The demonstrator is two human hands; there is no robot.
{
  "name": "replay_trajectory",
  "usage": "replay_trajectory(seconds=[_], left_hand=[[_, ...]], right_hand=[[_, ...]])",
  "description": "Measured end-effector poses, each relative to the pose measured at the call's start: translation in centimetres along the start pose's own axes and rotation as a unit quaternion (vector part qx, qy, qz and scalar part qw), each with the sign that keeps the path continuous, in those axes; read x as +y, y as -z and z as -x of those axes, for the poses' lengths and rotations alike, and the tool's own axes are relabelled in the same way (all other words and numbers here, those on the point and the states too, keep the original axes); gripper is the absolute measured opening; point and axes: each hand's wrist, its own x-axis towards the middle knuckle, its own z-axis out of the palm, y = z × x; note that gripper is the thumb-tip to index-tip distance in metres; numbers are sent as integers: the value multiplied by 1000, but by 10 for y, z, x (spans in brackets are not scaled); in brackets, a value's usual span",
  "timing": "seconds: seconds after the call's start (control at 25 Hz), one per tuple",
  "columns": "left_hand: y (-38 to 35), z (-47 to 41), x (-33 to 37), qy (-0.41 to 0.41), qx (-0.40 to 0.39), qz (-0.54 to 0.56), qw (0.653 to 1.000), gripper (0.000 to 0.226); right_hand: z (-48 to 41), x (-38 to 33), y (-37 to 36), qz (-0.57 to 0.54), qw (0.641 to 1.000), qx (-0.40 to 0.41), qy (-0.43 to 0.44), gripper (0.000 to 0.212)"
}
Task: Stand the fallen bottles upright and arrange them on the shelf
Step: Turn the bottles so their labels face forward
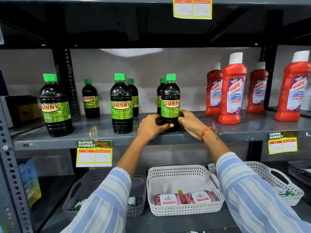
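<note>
A dark Sunny bottle (170,101) with a green cap and green label stands upright near the front edge of the grey shelf (101,140). My left hand (150,126) grips its base from the left, thumb across the front. My right hand (191,122) grips the base from the right. Several more Sunny bottles stand upright: a big one at the left (54,105), a small one behind it (90,99), a big one in the middle (121,105) with a small one behind (134,98), and a small one (160,91) partly hidden behind the held bottle.
Several red Harpic bottles (233,91) stand upright at the right of the same shelf. Price tags (93,153) hang from the shelf edge. Below, a white basket (184,172) holds Kara packs, with a grey basket (75,190) at its left and another white one at its right.
</note>
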Motion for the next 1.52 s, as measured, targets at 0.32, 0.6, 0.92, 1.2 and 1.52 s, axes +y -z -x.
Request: replay_trajectory(seconds=[0.32, 0.6, 0.92, 1.2, 1.52], left_hand=[[1, -12, -8, -40, -49, 25, 998, 30], [0, -9, -4, -38, -41, 0, 998, 21], [-1, -4, 1, -9, 5, -24, 1000, 22], [1, 3, 1, -17, 11, 3, 1000, 38], [80, 44, -61, -90, 353, -16, 931, 85]], right_hand=[[-1, 6, 2, -14, 1000, 24, -8, 54], [0, 5, 0, 23, 999, 47, 7, 53], [0, 5, -2, 84, 996, 29, 19, 53], [8, -1, -3, 95, 994, 52, 33, 55], [48, -54, -110, 104, 915, 191, 339, 31]])
